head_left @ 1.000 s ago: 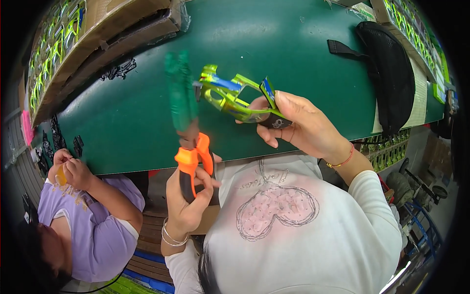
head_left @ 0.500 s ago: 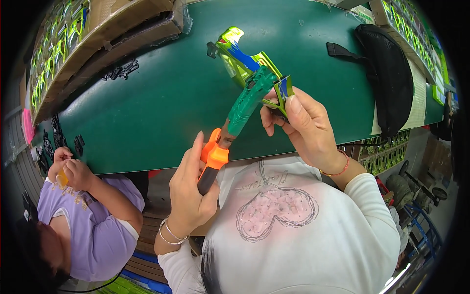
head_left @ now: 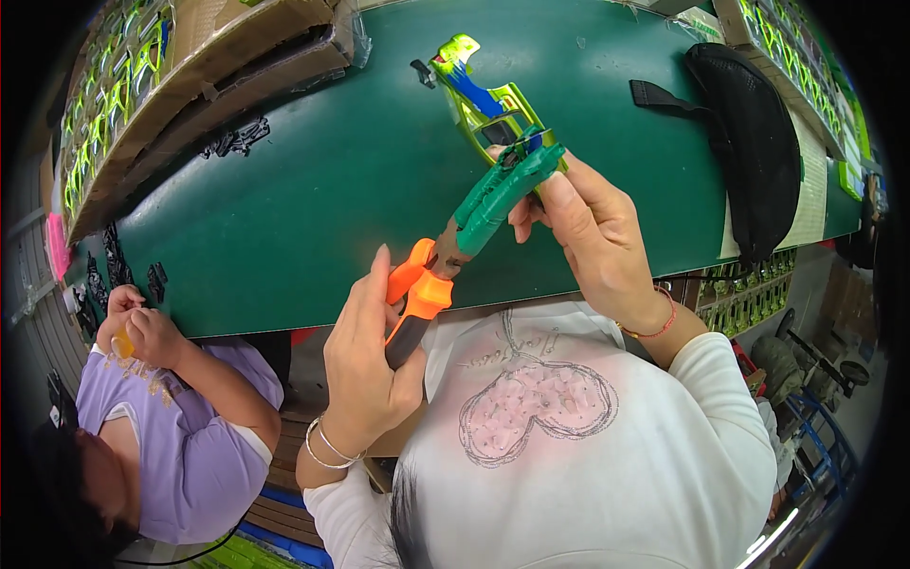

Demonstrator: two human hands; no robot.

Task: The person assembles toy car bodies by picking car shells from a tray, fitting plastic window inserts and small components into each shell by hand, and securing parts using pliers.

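Note:
My left hand (head_left: pixel 365 360) grips the orange handles of a pair of pliers (head_left: pixel 469 237) whose green jaws point up and right. The jaws meet a yellow-green and blue plastic toy piece (head_left: pixel 479 95) just above the green table (head_left: pixel 313 180). My right hand (head_left: pixel 592 237) holds that toy piece from below, thumb up against the plier jaws. A thin red cord circles my right wrist and bangles my left.
A black pouch (head_left: pixel 749 142) lies at the table's right end. Cardboard boxes (head_left: pixel 199 66) of yellow-green parts line the far left; small black parts (head_left: pixel 237 137) lie beside them. Another person in a purple shirt (head_left: pixel 171 446) sits at lower left, hands together.
The pliers swung from upright to slanting right, and their jaws closed in on the toy piece. My right hand turned the toy piece so it stands more on end.

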